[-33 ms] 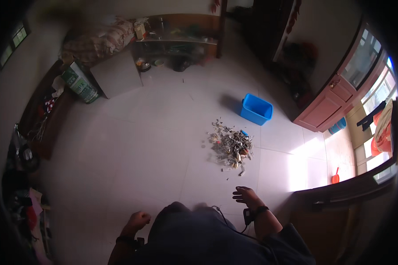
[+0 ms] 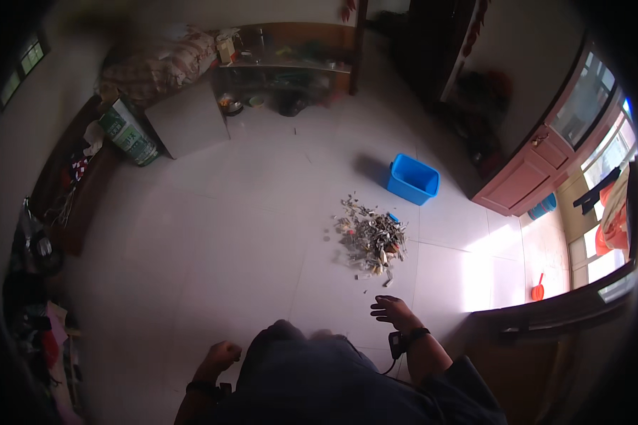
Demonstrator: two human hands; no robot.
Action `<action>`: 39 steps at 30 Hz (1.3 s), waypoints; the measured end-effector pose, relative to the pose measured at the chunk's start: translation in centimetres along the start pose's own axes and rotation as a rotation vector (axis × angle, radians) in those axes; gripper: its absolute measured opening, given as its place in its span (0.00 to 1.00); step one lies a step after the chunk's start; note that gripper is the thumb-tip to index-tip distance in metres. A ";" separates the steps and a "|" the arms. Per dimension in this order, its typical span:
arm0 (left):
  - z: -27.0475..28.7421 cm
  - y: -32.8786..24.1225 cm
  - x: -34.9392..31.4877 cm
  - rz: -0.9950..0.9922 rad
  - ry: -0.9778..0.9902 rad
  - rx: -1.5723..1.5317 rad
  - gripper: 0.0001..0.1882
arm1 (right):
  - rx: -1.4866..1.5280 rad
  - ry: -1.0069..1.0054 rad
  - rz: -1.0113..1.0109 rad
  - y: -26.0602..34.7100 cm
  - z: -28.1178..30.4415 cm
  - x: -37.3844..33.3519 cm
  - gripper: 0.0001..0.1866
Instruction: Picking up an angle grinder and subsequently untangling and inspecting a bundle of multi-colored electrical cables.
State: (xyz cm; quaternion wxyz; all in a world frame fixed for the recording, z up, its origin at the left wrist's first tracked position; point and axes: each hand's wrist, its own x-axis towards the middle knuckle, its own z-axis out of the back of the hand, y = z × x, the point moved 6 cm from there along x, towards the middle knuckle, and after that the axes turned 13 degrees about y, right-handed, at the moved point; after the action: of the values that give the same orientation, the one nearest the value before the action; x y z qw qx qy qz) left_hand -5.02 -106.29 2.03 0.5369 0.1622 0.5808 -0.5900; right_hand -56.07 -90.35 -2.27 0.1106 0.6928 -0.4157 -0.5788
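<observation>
A heap of small mixed scraps (image 2: 373,239), grey, white and brown, lies loose on the pale tiled floor. Just beyond it stands a blue rectangular bin (image 2: 413,178), upright with its top uncovered. My right hand (image 2: 394,312) hovers on the near side of the heap, fingers spread and touching nothing. Down at my left side, my left hand (image 2: 224,355) is curled closed, and nothing shows in it. Both wrists wear dark bands; a small black box (image 2: 397,345) with a cable sits at the right one.
A pink door (image 2: 524,173) stands at the right beside a sunlit doorway with a red scoop (image 2: 538,290). Far left are a green and white sack (image 2: 129,134) and a grey panel (image 2: 188,120). Clutter lines the left wall; low shelves (image 2: 283,67) stand at the back.
The bin and the scrap heap sit slightly lower in the picture. Less of the cable shows near my right wrist. Both hands keep nearly the same pose.
</observation>
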 end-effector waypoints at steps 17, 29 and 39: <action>33.2 -31.0 29.7 -0.212 -0.031 0.051 0.18 | 0.093 -0.109 0.014 34.5 4.5 24.5 0.19; 50.8 -47.4 46.1 0.024 -0.043 0.127 0.22 | 0.087 -0.055 0.033 60.1 9.6 52.0 0.25; 66.0 -57.6 59.1 -0.009 0.006 0.094 0.23 | -0.008 -0.048 0.109 84.0 4.6 67.8 0.30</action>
State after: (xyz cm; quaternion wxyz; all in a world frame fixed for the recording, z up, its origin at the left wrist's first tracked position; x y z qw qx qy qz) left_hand -45.69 -203.78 1.32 0.5244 0.1864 0.5546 -0.6186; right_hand -98.85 -189.47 1.49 0.1350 0.6546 -0.4529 -0.5900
